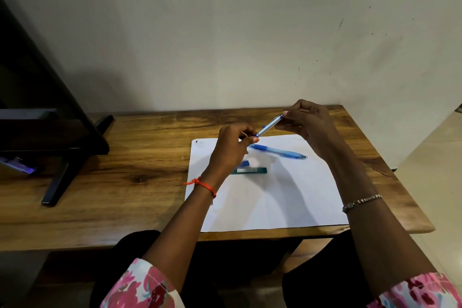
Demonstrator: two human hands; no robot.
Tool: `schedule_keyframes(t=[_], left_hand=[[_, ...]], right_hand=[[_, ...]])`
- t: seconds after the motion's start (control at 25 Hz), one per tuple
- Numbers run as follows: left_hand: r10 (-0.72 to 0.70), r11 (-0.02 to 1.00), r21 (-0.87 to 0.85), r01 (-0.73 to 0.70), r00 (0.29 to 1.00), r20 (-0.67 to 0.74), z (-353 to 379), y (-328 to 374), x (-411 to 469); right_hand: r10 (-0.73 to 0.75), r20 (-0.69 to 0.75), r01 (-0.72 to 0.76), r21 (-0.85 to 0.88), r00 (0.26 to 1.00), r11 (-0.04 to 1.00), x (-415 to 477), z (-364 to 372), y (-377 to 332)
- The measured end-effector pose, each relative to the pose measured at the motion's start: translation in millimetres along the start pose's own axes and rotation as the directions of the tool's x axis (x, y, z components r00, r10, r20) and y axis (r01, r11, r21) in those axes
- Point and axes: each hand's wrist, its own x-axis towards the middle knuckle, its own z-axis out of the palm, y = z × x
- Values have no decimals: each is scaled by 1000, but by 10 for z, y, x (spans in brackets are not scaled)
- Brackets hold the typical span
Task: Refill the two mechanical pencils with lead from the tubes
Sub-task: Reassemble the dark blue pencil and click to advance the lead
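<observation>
1. Both hands are raised above the white sheet of paper (262, 197) on the wooden table (125, 157), sharing one pencil (268, 126) held at a slant.
2. The left hand (231, 150) pinches the lower end of that pencil; the right hand (308, 124) grips its upper end, seemingly working the cap.
3. A second pencil (278, 151) lies flat on the paper, just beyond the hands, untouched.
4. A green lead tube (250, 170) lies on the paper below the left hand, with a blue tube (245, 163) partly hidden beside it.
5. Judging by this, the refill is at an early stage: whether the held pencil has lead yet cannot be told, and the second pencil appears left to do.
</observation>
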Motion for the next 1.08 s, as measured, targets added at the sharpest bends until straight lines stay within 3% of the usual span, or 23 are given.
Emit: schedule_keyframes(t=[0.24, 0.36, 0.44, 0.64, 0.8, 1.08], left_hand=[[-69, 964, -257, 72, 997, 22, 58, 129, -24], [-157, 826, -524, 208, 978, 140, 71, 162, -54], [-221, 732, -613, 297, 955, 199, 74, 154, -56], [-276, 528, -704, 475, 880, 387, 59, 164, -95], [-265, 425, -721, 548, 836, 480, 11, 234, -138], [-241, 360, -747, 559, 829, 504, -36, 273, -151]], right_hand=[[93, 139, -122, 213, 986, 969, -12, 218, 10], [80, 101, -121, 518, 992, 847, 6, 347, -53], [52, 73, -86, 621, 996, 779, 29, 336, -146], [-27, 36, -2, 634, 999, 773, 37, 242, -496], [-51, -13, 47, 646, 999, 762, 63, 253, -732], [-29, -11, 30, 584, 1000, 811, 22, 286, -798]])
